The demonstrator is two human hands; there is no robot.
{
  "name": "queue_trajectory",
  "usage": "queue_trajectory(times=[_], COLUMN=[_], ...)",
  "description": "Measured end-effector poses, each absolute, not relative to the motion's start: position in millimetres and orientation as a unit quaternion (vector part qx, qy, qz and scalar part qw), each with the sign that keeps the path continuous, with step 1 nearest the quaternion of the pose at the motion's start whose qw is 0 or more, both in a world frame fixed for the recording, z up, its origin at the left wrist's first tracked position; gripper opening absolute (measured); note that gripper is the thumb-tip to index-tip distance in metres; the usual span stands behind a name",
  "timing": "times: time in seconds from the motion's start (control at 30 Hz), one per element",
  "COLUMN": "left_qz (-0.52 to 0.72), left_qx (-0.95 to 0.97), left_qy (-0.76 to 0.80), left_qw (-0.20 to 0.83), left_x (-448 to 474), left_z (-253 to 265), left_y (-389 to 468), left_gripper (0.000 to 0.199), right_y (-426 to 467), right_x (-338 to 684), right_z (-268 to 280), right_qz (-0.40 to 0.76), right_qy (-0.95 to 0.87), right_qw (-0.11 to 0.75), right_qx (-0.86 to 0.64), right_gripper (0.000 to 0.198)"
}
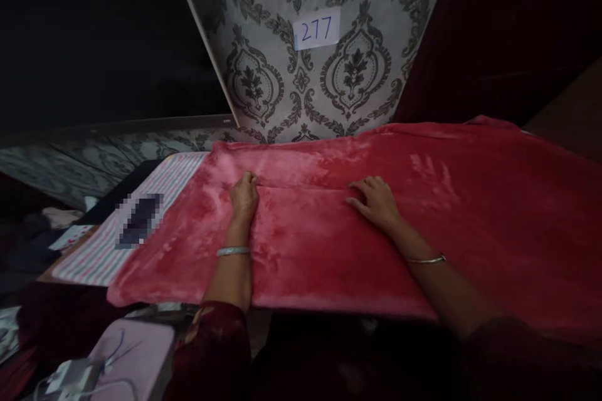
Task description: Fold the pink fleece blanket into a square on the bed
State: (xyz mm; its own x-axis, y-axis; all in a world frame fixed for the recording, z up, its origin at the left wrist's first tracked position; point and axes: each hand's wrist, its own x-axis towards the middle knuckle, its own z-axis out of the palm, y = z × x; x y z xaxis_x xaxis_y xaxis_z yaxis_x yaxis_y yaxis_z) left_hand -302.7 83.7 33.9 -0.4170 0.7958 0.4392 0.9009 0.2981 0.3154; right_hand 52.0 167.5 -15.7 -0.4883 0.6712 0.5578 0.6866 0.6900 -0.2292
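A red plush blanket [310, 250] with paler pink patches lies spread over a table in front of me. A straight crease or fold line runs across it between my hands. My left hand [244, 197] is closed at the left end of this line, its fingers pinched on the blanket. Over the right end of the line, my right hand [377, 202] rests on the blanket with thumb and forefinger apart, open.
A striped cloth [101, 261] shows left of the blanket, with a pixelated dark item [141, 219] on it. A large dark screen [103, 37] stands behind at left. Patterned wallpaper carries a paper marked 277 [317, 28]. A pink stool [141, 341] with a white plug device [73, 379] is below left.
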Motion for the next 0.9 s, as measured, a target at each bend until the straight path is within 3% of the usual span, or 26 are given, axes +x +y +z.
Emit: queue_trajectory(times=[0.27,0.43,0.6,0.8,0.9], left_qz=[-0.272,-0.205,-0.21,-0.237,-0.244], left_qx=[-0.537,-0.529,-0.524,-0.513,-0.51], left_qy=[-0.789,-0.817,-0.816,-0.814,-0.813], left_qw=[0.123,0.102,0.124,0.137,0.139], left_x=[-299,-295,-297,-299,-298], left_z=[34,34,32,34,37], left_y=[83,81,77,80,81], left_gripper=[0.024,0.027,0.031,0.029,0.029], right_y=[167,169,162,143,141], right_x=[51,50,54,54,51], right_z=[-11,-20,-17,2,2], right_qz=[-0.005,0.029,0.046,-0.006,-0.006], right_qy=[-0.846,-0.862,-0.869,-0.834,-0.842], right_qw=[0.35,0.308,0.323,0.377,0.359], right_qx=[-0.402,-0.402,-0.372,-0.403,-0.403], right_gripper=[0.027,0.031,0.033,0.026,0.024])
